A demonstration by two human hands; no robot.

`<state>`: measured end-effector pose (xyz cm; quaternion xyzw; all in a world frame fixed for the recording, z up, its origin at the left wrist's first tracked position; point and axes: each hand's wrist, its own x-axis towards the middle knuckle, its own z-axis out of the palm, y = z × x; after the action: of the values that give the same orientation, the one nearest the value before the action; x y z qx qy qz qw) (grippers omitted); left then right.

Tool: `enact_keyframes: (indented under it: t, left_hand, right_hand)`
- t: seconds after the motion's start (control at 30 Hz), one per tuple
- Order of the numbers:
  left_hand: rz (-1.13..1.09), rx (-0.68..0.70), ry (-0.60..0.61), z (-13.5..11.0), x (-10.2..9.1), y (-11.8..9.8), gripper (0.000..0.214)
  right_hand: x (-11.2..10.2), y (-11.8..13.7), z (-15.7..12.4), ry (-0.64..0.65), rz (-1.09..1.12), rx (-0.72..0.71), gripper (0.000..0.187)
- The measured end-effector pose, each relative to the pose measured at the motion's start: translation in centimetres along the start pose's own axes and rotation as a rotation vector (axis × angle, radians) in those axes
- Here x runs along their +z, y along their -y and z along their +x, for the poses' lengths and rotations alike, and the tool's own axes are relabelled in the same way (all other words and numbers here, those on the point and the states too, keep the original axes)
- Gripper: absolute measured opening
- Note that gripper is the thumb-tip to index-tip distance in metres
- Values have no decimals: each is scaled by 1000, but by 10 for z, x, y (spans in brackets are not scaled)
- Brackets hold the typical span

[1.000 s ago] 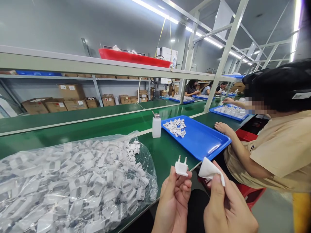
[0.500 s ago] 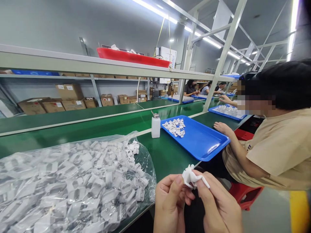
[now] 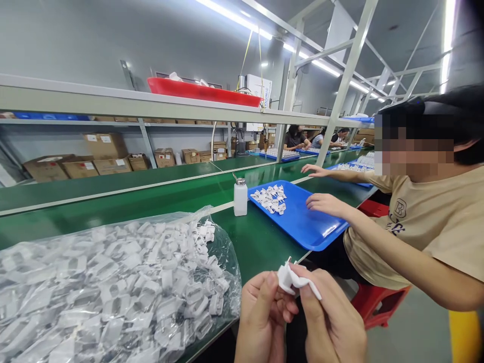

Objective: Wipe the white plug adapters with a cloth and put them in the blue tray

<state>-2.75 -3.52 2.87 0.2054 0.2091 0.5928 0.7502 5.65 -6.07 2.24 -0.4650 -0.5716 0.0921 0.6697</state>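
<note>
A: What is the left hand [image 3: 260, 308] up to?

B: It pinches a white plug piece [image 3: 284, 277] between thumb and fingertips, just off the near edge of the green bench [image 3: 264, 247]. A metal prong [image 3: 289, 259] pokes up at the top

A: And the right hand [image 3: 335, 315]?

B: Thumb and forefinger pinch a folded white cloth [image 3: 301, 280], which lies against the plug piece, so the two hands come very close together. Fingers and cloth hide much of the plug, and I can't tell how the second pin sits

A: What is around them on the bench?

B: To the left, a big clear plastic bag [image 3: 230, 252] full of white plastic parts [image 3: 124, 282]. Beyond the hands, a blue tray [image 3: 302, 217] with a cluster of white plugs [image 3: 270, 198] at its far left end, and a white bottle [image 3: 240, 197] with a metal cap standing just beside it

A: Whose arms are those on the right?

B: A co-worker's, in a tan T-shirt [image 3: 419, 217]. One of that person's hands [image 3: 328, 204] is over the right part of the blue tray; I can't tell if it touches. The other reaches out farther back, and a red stool [image 3: 381, 305] shows below

A: Farther off?

B: A red tray [image 3: 204, 93] on the raised shelf [image 3: 94, 101], cardboard boxes [image 3: 109, 154] behind, and more people at trays down the line
</note>
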Motion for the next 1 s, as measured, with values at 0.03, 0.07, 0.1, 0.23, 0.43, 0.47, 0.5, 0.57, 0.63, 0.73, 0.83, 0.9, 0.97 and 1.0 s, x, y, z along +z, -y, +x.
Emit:
enact_keyframes:
  t: [0.03,0.07,0.1,0.23,0.43,0.47,0.5,0.57,0.63,0.73,0.83,0.9,0.97,1.0]
  left_hand:
    - [8,17,2,0,-1,0,43]
    - [16,34,3,1,-2,0,43]
    - [20,52,2,1,-2,-1,42]
    - [35,153,-37,1,0,-2,40]
    - [236,407,-70,-1,3,7,36]
    - [285,447,-86,-2,3,8,34]
    - [338,489,-103,-2,3,8,33]
    - [428,559,-122,-2,2,8,30]
    - [473,603,-127,-3,1,7,28]
    - [513,700,-161,-3,-1,7,28]
    - [555,790,-196,-4,-1,8,29]
    - [584,815,-200,-5,-1,9,28]
    - [618,834,-205,-6,0,10,28]
    - [632,841,-208,-6,0,10,29]
  right_hand:
    - [-2,-3,0,8,29,61,26]
    - [-4,-6,0,-10,41,120,27]
    - [-7,-10,0,-44,33,172,28]
    - [-16,-18,1,-250,-210,258,36]
    - [-11,4,-4,-94,-49,317,36]
    - [-9,6,-5,-62,21,346,35]
    - [-8,7,-6,-32,85,373,34]
    - [-7,3,-6,31,193,410,33]
    - [-8,-4,-6,63,275,450,32]
    - [-10,-14,-6,61,378,507,33]
    - [-11,-19,-8,46,432,567,34]
    - [-12,-20,-9,24,426,572,33]
    - [-13,-20,-9,2,415,525,31]
    - [-12,-19,-8,-10,417,495,31]
